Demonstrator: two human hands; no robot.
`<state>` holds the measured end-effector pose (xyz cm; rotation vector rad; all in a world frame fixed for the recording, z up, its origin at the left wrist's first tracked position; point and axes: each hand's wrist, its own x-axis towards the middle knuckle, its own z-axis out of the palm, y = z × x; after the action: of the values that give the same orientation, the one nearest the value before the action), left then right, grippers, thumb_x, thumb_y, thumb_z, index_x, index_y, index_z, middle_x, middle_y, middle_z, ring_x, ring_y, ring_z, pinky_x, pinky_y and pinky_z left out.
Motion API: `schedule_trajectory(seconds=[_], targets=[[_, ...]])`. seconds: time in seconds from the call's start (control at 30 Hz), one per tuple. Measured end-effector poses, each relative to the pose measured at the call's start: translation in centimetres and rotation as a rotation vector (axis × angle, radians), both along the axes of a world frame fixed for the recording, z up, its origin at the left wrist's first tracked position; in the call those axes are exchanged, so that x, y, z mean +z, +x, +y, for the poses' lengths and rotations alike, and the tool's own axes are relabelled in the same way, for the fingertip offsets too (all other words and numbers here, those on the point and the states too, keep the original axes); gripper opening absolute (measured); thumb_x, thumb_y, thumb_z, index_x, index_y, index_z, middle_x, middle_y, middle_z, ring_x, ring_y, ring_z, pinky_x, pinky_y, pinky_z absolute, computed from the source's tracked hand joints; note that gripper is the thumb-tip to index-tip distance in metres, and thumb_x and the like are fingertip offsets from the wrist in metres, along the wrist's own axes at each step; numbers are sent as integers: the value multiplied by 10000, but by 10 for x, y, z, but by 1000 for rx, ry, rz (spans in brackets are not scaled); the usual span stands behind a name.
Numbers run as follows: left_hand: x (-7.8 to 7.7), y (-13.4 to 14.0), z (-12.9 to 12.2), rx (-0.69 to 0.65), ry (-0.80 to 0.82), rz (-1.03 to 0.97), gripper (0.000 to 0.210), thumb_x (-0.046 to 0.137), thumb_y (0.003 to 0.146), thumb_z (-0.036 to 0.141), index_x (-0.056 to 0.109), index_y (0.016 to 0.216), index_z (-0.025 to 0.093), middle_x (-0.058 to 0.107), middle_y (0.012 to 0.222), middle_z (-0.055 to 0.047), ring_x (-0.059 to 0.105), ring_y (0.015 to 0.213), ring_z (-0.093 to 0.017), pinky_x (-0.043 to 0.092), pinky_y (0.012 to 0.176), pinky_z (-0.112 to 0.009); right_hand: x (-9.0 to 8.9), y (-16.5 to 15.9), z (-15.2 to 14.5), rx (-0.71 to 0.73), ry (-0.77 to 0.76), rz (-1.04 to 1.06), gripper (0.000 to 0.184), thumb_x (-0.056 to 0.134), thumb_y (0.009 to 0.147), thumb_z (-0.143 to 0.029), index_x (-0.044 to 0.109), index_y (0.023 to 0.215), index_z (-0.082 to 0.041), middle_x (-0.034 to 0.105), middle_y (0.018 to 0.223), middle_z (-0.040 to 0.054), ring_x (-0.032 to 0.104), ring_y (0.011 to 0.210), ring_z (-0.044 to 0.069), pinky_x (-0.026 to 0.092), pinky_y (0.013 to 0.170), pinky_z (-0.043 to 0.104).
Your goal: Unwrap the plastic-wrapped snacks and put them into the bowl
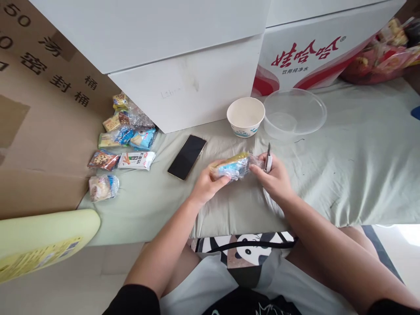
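Several fingers (225, 178) (257, 171) curled, gripping wrapped packet (234, 166), cutter (268, 163)

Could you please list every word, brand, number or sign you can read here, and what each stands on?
"娃哈哈 ®": red-and-white box
"饮用纯净水": same box, underneath
"汤 桶": cardboard box
"密封桶": same cardboard box
"50": same cardboard box; digits below it are cut off
Faint handwriting, not surely readable: white box
Too small or blurred: print on the paper bowl, yellow-green thing, snack packets and held packet.
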<state>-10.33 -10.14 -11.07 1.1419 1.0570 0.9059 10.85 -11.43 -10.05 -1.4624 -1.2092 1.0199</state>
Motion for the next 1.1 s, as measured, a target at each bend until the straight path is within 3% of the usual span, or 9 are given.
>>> schedule_trajectory(seconds=[0.07, 0.2, 0.3, 0.47, 0.57, 0.73, 0.83, 0.93, 1.1], targets=[[-1, -2, 2, 91, 62, -4, 530, 857, 708, 531, 680, 1052, 168, 736, 996, -69, 702, 917, -209, 580, 797, -310, 2, -3, -2, -3, -61, 86, 396, 762, 726, -463, 520, 950, -244, 580, 753, -34, 555, 646, 154, 467, 624, 309], [-1, 0, 2, 250, 215, 71, 465, 832, 730, 572, 643, 902, 183, 677, 815, -11, 655, 755, -149, 546, 688, -256, 6, -11, -8, 37, -31, 104, 409, 776, 699, -415, 546, 988, -240, 597, 814, -26, 542, 656, 137, 457, 624, 299], [-4, 2, 3, 327, 293, 103, 509, 817, 746, 592, 628, 1009, 199, 703, 896, -25, 691, 812, -169, 566, 728, -280, 7, -18, -12, 76, -22, 119, 371, 758, 718, -405, 551, 977, -237, 594, 841, -18, 546, 676, 133, 459, 642, 303], [-11, -2, 8, 462, 297, 58, 611, 833, 733, 607, 584, 1134, 219, 735, 1011, -59, 726, 903, -195, 588, 783, -309, 6, -22, -13, 60, -109, 193, 496, 749, 711, -422, 539, 1120, -238, 559, 814, -35, 541, 668, 133, 455, 628, 297], [-13, -6, 11, 471, 320, 67, 606, 814, 752, 624, 583, 1146, 226, 728, 1001, -56, 722, 892, -190, 589, 763, -300, 6, -20, -12, 106, -163, 140, 391, 712, 754, -463, 578, 1031, -220, 542, 735, -40, 498, 616, 125, 402, 578, 286], [-16, -10, 12, 486, 370, 140, 601, 763, 802, 646, 572, 1199, 238, 703, 1059, -64, 715, 941, -196, 584, 804, -308, 4, -18, -9, -9, -174, 112, 272, 680, 805, -454, 527, 817, -229, 523, 677, -33, 483, 593, 116, 319, 496, 255], [-20, -12, 13, 479, 398, 216, 608, 744, 829, 635, 557, 1254, 243, 680, 1128, -78, 700, 1000, -200, 576, 845, -313, 6, -20, -8, 0, -259, 308, 328, 703, 782, -479, 493, 879, -246, 540, 657, -41, 559, 576, 136, 252, 425, 229], [-20, -12, 10, 432, 478, 322, 642, 729, 862, 595, 501, 1356, 255, 661, 1123, -76, 689, 939, -183, 571, 781, -296, 10, -22, -10, 132, -302, 477, 429, 764, 738, -479, 501, 990, -252, 603, 696, -30, 661, 618, 177, 220, 392, 206], [-8, -8, 1, 224, 757, 558, 303, 608, 981, 467, 649, 1180, 242, 646, 1139, -82, 661, 1062, -206, 570, 890, -341, 15, -22, -14, 321, -300, 662, 462, 774, 760, -432, 575, 1126, -233, 705, 1048, 80, 731, 754, 207, 250, 391, 191]])
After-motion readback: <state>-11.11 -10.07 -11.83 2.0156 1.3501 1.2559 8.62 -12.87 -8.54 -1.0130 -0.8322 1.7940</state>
